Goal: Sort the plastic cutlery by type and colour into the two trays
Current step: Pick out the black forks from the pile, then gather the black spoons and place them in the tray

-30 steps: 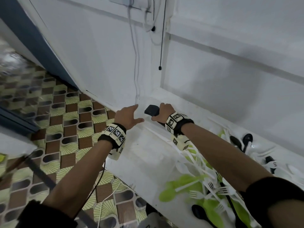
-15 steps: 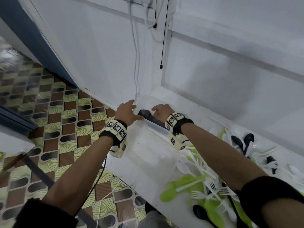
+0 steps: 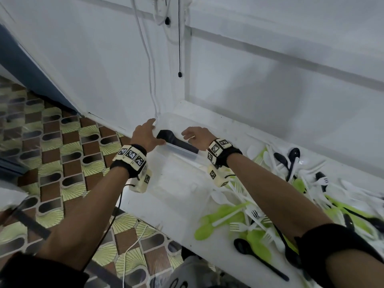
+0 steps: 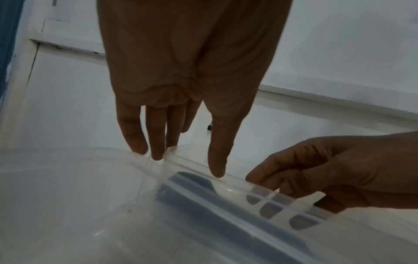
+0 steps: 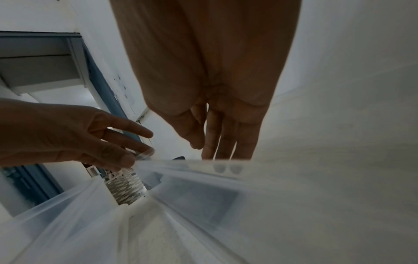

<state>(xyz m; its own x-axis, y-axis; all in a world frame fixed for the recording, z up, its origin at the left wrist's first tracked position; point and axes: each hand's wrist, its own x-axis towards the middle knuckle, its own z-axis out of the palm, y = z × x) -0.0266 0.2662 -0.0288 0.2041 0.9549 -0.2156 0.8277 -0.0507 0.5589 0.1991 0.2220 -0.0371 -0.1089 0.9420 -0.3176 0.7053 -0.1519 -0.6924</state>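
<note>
Left hand (image 3: 145, 135): fingers (image 4: 132, 132) straight and slightly spread, tips touching the far rim of the clear tray (image 3: 178, 179), thumb down on the same rim; nothing gripped. Right hand (image 3: 197, 137): fingers (image 4: 282, 169) bent over the same far rim to the right, fingertips seen through the clear plastic on the inner side in both wrist views, thumb on the near side; rim lightly pinched. Black object (image 3: 176, 142): long, dark, lying along the far edge of the tray between the two hands; kind not discernible, and whether either hand touches it cannot be told. Clear tray: translucent, on the white table (image 3: 166, 213) at its left end, against the wall (image 3: 270, 80). Mixed cutlery pile (image 3: 280, 204): white forks, green spoons, black spoons, unsorted on the table to the right of the tray, beneath the right forearm. Cables (image 3: 151, 65): white and black, hanging down the wall above the tray. Patterned floor tiles (image 3: 62, 152): left of the table.
</note>
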